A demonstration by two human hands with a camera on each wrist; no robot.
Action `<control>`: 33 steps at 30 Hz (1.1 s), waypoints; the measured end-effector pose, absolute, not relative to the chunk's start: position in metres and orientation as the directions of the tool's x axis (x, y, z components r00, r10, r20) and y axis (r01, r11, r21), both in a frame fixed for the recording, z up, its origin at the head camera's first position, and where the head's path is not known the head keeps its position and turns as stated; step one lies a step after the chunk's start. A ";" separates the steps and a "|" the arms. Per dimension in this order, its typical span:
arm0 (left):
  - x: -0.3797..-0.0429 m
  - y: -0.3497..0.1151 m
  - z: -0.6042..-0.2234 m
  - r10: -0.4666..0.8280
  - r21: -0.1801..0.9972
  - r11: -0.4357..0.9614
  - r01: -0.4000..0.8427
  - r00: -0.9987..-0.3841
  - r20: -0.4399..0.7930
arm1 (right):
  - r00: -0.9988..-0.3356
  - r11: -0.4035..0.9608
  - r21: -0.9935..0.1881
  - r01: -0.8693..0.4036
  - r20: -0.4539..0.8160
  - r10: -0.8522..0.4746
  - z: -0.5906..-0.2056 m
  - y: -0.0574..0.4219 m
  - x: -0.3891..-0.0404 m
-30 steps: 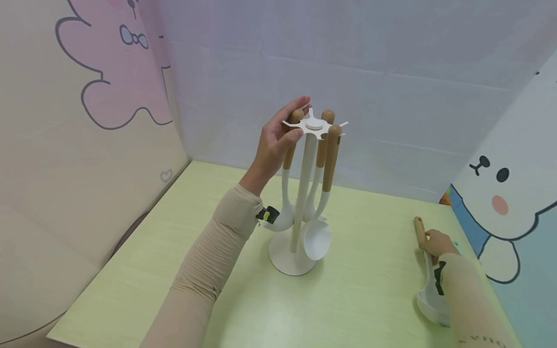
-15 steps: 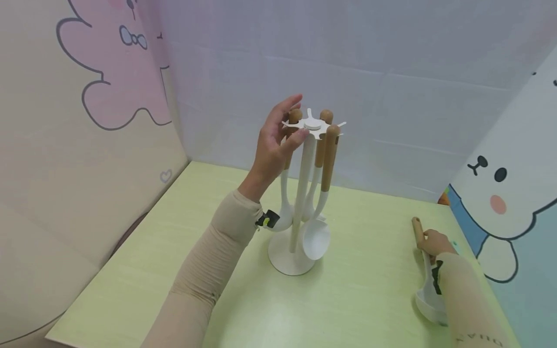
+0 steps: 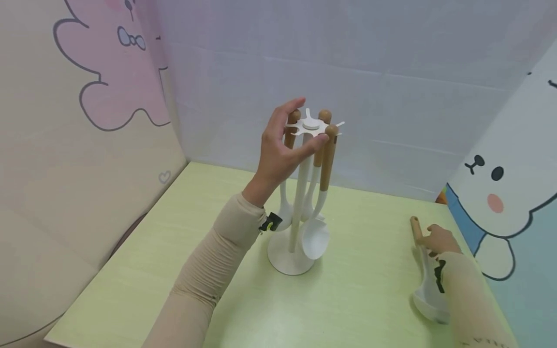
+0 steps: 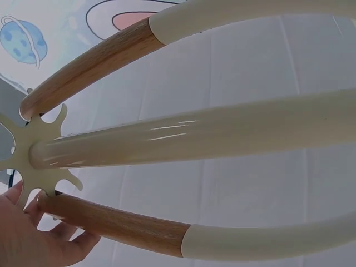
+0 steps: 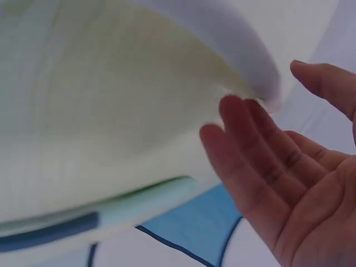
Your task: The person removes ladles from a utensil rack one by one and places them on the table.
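A white utensil stand with a notched top disc stands mid-table, its round base flat on the surface. Several wood-handled white utensils hang from it, including a large spoon at the front. My left hand is spread around the disc, thumb stretched toward the front wooden handle. In the left wrist view its fingertips lie beside another handle. At the right, a ladle lies on the table. My right hand is beside its handle, fingers extended and thumb apart in the right wrist view.
The pale green table meets a white cloth backdrop behind. Cartoon-printed panels rise at the left and right. A teal and dark blue strip runs along the lower part of the right wrist view.
My left thumb has moved right, away from the disc's left edge toward the front handle. My right hand's fingers have loosened from the ladle's handle, which stays on the table.
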State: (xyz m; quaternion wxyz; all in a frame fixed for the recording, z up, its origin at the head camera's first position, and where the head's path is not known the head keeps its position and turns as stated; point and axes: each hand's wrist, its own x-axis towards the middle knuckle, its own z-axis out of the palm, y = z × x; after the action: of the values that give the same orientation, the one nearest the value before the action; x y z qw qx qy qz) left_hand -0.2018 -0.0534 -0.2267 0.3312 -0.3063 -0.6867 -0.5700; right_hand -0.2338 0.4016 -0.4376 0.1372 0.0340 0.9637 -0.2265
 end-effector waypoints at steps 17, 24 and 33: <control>-0.212 -0.043 -0.230 0.002 0.616 0.122 0.778 -0.621 0.784 | -0.972 0.806 -0.566 -0.173 0.232 -0.045 -0.312 0.294 -0.221; -0.216 -0.040 -0.230 -0.004 0.578 0.164 0.800 -0.585 0.811 | -0.825 0.641 -0.585 -0.497 0.548 -0.140 -0.291 0.236 -0.202; -0.216 -0.040 -0.229 -0.009 0.553 0.192 0.811 -0.562 0.827 | -0.642 0.340 -0.550 -0.763 0.705 -0.301 -0.307 0.184 -0.191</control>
State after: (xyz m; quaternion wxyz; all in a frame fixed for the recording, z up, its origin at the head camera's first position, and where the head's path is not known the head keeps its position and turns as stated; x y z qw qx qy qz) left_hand -0.2162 -0.0399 -0.2288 0.3635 -0.2943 -0.6809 -0.5635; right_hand -0.1911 0.1835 -0.3070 -0.2500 -0.3414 0.7793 -0.4622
